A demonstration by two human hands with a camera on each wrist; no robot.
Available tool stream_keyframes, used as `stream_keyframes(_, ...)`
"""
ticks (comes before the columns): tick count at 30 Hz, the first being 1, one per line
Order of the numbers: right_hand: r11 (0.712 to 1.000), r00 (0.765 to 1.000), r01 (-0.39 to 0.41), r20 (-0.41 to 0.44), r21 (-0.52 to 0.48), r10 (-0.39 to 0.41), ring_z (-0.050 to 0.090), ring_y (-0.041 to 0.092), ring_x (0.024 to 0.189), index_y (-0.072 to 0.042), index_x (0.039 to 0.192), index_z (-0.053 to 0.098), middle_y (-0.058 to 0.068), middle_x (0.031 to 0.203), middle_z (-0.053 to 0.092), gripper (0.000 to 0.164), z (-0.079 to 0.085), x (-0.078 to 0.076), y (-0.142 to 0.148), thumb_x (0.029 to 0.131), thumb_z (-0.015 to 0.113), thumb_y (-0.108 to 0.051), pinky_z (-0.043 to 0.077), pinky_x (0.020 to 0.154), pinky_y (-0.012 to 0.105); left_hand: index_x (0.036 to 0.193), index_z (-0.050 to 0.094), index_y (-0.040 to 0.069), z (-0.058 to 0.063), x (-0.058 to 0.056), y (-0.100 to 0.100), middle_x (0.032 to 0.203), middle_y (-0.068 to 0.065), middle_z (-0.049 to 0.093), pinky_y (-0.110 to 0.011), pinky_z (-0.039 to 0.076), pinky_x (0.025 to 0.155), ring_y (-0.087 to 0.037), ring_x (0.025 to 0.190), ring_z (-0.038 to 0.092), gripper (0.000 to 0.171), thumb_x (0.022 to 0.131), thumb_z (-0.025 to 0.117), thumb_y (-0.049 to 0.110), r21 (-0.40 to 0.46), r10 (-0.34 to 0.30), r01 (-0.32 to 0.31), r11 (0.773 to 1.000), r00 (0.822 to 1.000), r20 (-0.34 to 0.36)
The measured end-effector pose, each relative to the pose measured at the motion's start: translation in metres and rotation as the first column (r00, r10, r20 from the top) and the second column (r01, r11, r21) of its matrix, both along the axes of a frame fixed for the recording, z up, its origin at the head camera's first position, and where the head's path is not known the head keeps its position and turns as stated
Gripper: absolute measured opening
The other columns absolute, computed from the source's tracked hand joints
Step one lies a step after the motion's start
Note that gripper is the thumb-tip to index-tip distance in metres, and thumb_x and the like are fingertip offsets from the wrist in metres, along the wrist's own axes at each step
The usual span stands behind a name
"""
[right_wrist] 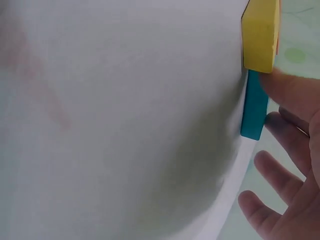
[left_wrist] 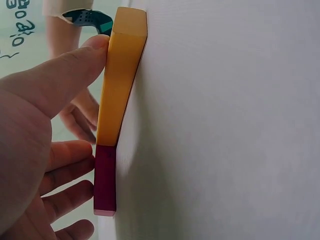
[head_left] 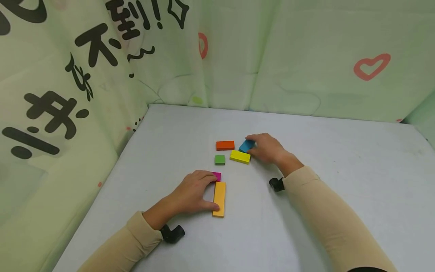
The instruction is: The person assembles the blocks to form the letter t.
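Low on the white table lies a long orange-yellow block (head_left: pixel 219 199), its far end against a small magenta block (head_left: pixel 218 176). My left hand (head_left: pixel 194 192) rests at these two; the thumb touches the orange-yellow block and the fairly straight fingers are at the magenta block, as the left wrist view shows. Farther back, my right hand (head_left: pixel 267 148) pinches a blue block (head_left: pixel 246 146) between thumb and fingers. A yellow block (head_left: pixel 240 157) lies slanted right beside the blue one. Left of these are a red-orange block (head_left: pixel 225 145) and a small green block (head_left: pixel 219 160).
The white tabletop (head_left: pixel 357 181) extends to both sides of the blocks. Pale green curtains (head_left: pixel 289 56) with black writing and pink hearts hang along its back and left edges. Black wrist camera mounts (head_left: pixel 172 234) sit under the beige sleeves (head_left: pixel 336 215).
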State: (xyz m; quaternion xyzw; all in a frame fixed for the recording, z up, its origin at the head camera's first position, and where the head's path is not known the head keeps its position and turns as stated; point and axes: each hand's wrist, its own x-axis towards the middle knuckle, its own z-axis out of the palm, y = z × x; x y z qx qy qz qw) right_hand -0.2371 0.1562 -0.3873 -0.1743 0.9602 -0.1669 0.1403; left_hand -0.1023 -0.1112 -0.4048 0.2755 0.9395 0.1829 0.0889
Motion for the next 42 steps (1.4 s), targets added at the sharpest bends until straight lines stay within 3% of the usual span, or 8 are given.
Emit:
stream_keyframes(7, 0.999, 0.999, 0.029, -0.044, 0.017, -0.028, 0.044, 0.041, 0.127, -0.005, 0.145, 0.051, 0.020, 0.144, 0.051, 0.055, -0.001, -0.001, -0.002, 0.097, 0.066, -0.026, 0.039, 0.105, 0.055, 0.140, 0.055, 0.007, 0.001, 0.001, 0.001, 0.142, -0.008, 0.052, -0.048, 0.038, 0.108, -0.026, 0.132, 0.044, 0.083, 0.077, 0.083, 0.053, 0.004, -0.001, 0.001, 1.000, 1.000, 0.020)
stream_keyframes(16, 1.000, 1.000, -0.009, -0.010, -0.002, 0.009, 0.045, 0.041, 0.129, -0.005, 0.145, 0.051, 0.019, 0.141, 0.054, 0.050, -0.003, -0.003, -0.002, 0.098, 0.065, -0.017, 0.036, 0.109, 0.055, 0.141, 0.055, 0.007, 0.001, 0.000, 0.001, 0.142, -0.008, 0.052, -0.049, 0.039, 0.107, -0.026, 0.132, 0.043, 0.083, 0.077, 0.082, 0.053, -0.008, 0.006, -0.006, 1.000, 1.000, 0.017)
stream_keyframes(29, 0.999, 0.998, -0.002, -0.058, -0.044, 0.000, 0.050, 0.039, 0.124, -0.002, 0.139, 0.056, 0.018, 0.135, 0.059, 0.045, 0.004, -0.001, 0.008, 0.097, 0.065, -0.018, 0.038, 0.107, 0.054, 0.141, 0.054, 0.007, 0.001, 0.000, 0.000, 0.143, -0.008, 0.052, -0.049, 0.038, 0.108, -0.027, 0.132, 0.043, 0.083, 0.077, 0.082, 0.053, 0.003, 0.003, -0.003, 1.000, 1.000, 0.024)
stream_keyframes(42, 0.993, 0.996, -0.048, -0.081, -0.105, 0.040, 0.054, 0.035, 0.114, -0.002, 0.133, 0.061, 0.017, 0.126, 0.063, 0.041, 0.013, 0.014, 0.004, 0.096, 0.068, -0.017, 0.042, 0.103, 0.051, 0.141, 0.055, 0.007, 0.000, -0.001, 0.000, 0.142, -0.009, 0.052, -0.049, 0.038, 0.107, -0.027, 0.132, 0.043, 0.083, 0.078, 0.082, 0.053, -0.006, -0.001, 0.001, 1.000, 1.000, 0.018)
